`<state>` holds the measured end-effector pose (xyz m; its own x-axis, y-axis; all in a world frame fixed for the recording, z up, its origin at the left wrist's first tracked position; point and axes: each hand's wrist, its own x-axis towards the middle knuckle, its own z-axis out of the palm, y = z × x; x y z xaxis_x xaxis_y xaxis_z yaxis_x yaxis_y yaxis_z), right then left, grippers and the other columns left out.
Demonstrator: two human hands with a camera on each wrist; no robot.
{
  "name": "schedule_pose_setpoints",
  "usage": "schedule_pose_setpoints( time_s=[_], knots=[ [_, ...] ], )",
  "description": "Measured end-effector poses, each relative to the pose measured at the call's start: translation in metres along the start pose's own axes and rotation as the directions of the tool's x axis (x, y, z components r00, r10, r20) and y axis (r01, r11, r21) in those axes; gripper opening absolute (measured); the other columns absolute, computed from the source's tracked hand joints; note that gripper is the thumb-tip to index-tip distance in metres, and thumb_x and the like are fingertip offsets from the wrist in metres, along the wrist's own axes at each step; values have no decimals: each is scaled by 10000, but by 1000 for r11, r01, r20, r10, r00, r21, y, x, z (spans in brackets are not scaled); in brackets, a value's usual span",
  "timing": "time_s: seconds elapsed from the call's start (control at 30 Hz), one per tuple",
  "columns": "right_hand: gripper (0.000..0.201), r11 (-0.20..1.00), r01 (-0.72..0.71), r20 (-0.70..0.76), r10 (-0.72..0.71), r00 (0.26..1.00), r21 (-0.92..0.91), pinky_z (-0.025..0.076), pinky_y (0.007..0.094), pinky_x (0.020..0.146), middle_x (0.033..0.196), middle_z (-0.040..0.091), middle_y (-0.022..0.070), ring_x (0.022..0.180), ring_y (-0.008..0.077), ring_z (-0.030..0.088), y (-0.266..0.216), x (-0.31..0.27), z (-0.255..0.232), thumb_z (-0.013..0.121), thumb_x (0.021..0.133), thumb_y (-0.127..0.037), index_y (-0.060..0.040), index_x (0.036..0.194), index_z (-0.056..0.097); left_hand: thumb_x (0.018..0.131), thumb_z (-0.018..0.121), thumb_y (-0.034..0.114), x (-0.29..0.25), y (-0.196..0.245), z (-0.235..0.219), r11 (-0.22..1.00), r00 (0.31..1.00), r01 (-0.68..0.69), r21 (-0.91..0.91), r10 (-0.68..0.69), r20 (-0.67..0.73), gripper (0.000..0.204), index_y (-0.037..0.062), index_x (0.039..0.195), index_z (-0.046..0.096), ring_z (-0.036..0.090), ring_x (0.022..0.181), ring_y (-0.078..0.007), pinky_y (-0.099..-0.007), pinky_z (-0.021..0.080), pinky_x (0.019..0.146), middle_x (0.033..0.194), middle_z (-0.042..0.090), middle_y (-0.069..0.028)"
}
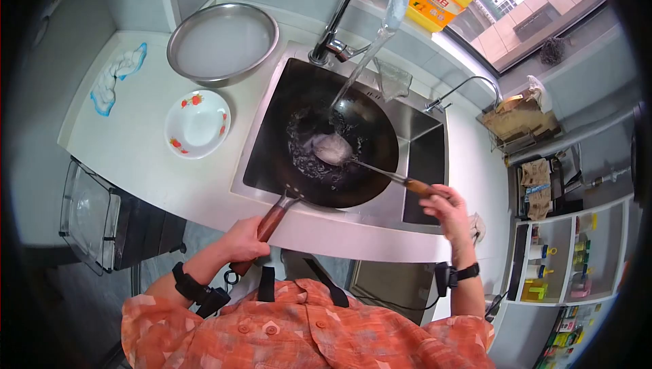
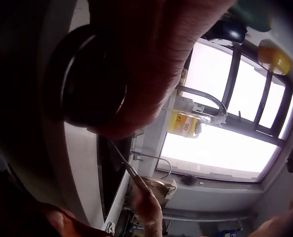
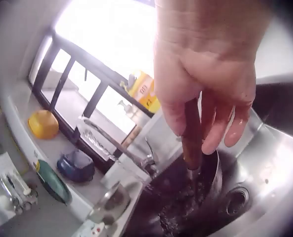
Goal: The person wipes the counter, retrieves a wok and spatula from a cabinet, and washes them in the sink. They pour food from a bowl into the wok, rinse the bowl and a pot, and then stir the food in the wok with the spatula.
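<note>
A dark wok [image 1: 370, 114] sits tilted in the sink, with water in its bottom. Water runs into it from the faucet [image 1: 331, 36]. My left hand [image 1: 246, 240] grips the wok's wooden handle [image 1: 274, 217] at the counter's front edge; in the left wrist view that hand [image 2: 156, 64] looms dark and close. Over the right side of the sink, my right hand [image 1: 448, 213] holds a wok spatula by its wooden handle [image 3: 192, 138]. The spatula's rounded metal head [image 1: 333, 150] lies in the water inside the wok.
Left of the sink [image 1: 407, 199] stand a steel basin [image 1: 175, 50] and a flowered white bowl [image 1: 170, 121], near a blue-edged cloth [image 1: 119, 77]. A yellow detergent jug [image 1: 435, 2] stands on the windowsill. A small second tap [image 1: 441, 105] rises at the right, near a rack with boards [image 1: 519, 124].
</note>
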<state>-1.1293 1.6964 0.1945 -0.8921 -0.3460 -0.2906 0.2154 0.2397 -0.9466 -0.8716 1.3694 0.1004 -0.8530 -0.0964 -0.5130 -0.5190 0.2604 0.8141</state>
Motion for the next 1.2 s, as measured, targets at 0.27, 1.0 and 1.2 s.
schedule_pose_setpoints(
  time_s=[0.27,1.0,1.2],
  knots=[
    [291,786,164,496,201,845,-597,453,248,769,916,630,45,836,96,556,-10,59,-6,585,843,-178,23,1054,589,568,626,215,-1,5,0,995,1000,5,98,-2,-30,401,-18,867,495,561,724,-378,-392,449,662,726,556,-213],
    [462,594,431,642,194,742,-679,491,306,763,987,616,153,875,205,598,-52,183,63,621,801,-192,68,1155,477,599,621,207,-1,0,5,996,997,74,48,-72,-35,400,-9,912,499,543,671,-311,-366,446,629,713,549,-167],
    [534,702,-231,442,634,635,-674,478,237,534,796,591,81,631,119,571,-4,58,21,588,851,-281,10,1255,395,615,636,157,-1,4,1,996,996,91,-12,-92,-10,380,-12,929,502,513,632,-182,-301,437,605,689,510,-77]
  ],
)
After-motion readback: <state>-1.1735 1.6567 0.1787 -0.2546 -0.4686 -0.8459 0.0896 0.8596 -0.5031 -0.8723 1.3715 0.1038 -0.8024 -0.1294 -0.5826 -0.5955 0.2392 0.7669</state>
